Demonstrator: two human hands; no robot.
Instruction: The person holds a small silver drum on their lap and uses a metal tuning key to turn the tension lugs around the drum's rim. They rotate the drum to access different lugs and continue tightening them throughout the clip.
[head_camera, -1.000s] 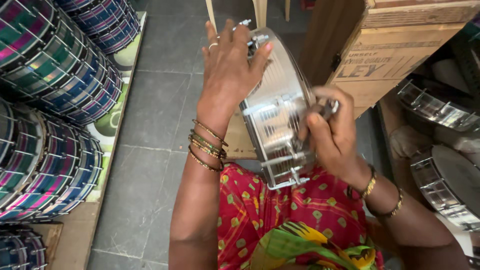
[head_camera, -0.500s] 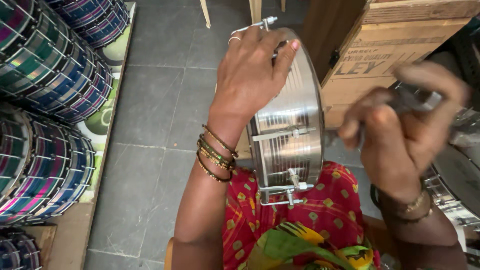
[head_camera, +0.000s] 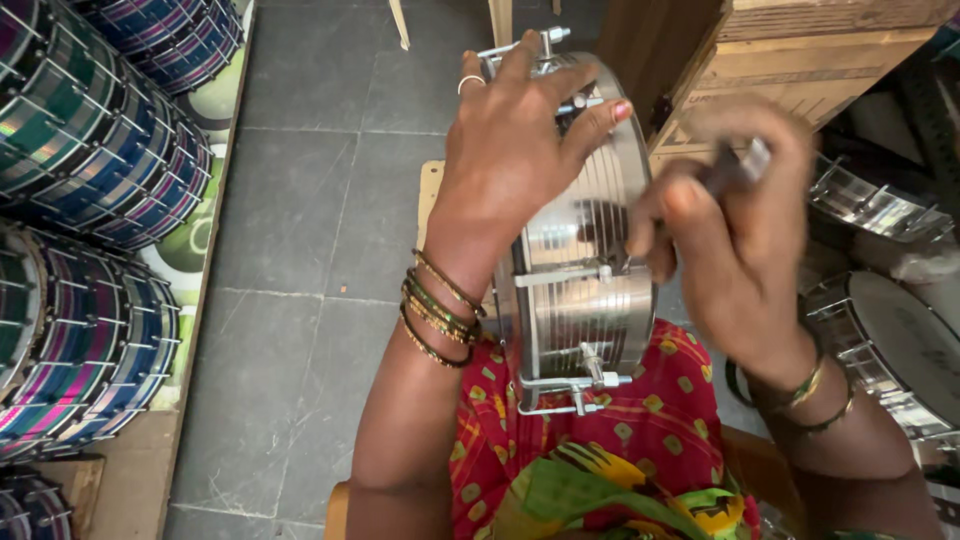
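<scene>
Two hands on a steel drum

One shiny metal drum shell stands on edge on the person's lap, resting on red patterned cloth near the bottom middle of the view. Its ribbed side faces the camera, with tuning rods and lugs showing at the near end and another lug at the far top.

The left hand lies spread over the far left rim of the shell, fingers wide and draped across the edge, a ring on one finger and bangles at the wrist. The right hand hovers just right of the shell, blurred; its fingers are curled tight around a small dark metal tool whose tip sticks up from the fist. Whether the tool touches the drum cannot be told.

Farther out, grey floor tiles fill the left middle. Stacked drums with striped blue, green and purple shells line the left edge. A wooden crate sits at the far right, and more silver drums lie at the right, near the right arm.
</scene>
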